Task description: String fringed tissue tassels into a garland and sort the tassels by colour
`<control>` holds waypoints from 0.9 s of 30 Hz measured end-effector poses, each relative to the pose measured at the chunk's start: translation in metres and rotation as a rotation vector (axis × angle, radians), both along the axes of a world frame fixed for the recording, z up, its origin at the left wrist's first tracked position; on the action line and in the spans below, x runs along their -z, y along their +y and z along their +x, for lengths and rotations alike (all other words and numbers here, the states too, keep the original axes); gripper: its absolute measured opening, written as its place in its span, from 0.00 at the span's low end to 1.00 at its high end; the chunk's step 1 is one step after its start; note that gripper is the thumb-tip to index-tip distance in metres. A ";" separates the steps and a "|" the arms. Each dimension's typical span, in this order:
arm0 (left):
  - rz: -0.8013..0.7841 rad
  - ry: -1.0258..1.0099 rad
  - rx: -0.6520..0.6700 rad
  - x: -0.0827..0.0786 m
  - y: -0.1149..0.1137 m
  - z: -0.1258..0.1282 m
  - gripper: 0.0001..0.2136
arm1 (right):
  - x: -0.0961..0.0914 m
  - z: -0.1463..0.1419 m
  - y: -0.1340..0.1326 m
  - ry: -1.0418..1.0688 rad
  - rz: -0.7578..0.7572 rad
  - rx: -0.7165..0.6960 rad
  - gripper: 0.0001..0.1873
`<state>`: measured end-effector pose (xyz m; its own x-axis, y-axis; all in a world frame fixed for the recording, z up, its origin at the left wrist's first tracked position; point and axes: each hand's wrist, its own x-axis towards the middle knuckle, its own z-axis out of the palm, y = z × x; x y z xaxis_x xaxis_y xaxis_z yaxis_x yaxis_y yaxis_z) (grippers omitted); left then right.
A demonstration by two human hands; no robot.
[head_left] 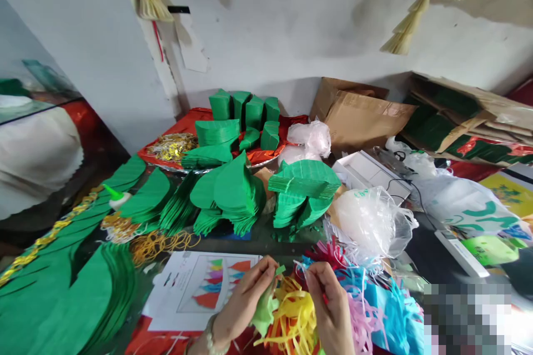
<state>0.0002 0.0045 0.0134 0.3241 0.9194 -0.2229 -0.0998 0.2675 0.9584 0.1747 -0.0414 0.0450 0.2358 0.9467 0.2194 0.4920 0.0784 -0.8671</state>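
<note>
My left hand [250, 291], with a beaded bracelet at the wrist, pinches a light green paper piece [265, 306] whose end sticks up past the fingertips. To its right, my right hand [327, 299] has thumb and forefinger pressed together by a thin whitish strand; whether it grips the strand is hard to make out. Yellow fringed tissue paper [293, 313] lies between and below both hands. Beyond my right hand lie pink fringe [364, 313] and blue fringed paper [393, 308]. Left of my left hand is a printed sheet [170, 294] picturing coloured tassel garlands.
Stacks of cut green paper [306, 177] stand across the table. A glue bottle [119, 197] and rubber bands [160, 244] sit at left. Clear plastic bags [370, 222], a white box [368, 175] and a cardboard box [366, 119] are at right. Paper tassels [408, 25] hang above.
</note>
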 end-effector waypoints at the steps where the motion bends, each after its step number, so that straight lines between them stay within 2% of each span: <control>1: -0.053 -0.032 0.016 0.002 0.000 0.000 0.19 | 0.001 -0.003 0.001 0.020 -0.007 -0.019 0.11; 6: -0.215 -0.098 -0.021 0.000 0.000 0.000 0.19 | 0.000 -0.020 0.005 0.115 0.011 -0.044 0.12; 14: -0.020 -0.118 0.022 -0.019 -0.002 0.011 0.15 | -0.005 -0.021 0.003 0.058 0.058 0.038 0.11; 19: 0.074 0.000 -0.036 -0.023 -0.002 0.014 0.12 | -0.004 -0.026 0.003 0.088 0.034 -0.012 0.11; 27: 0.156 0.145 -0.032 -0.026 -0.005 0.012 0.11 | 0.002 -0.026 0.009 0.059 0.049 0.005 0.09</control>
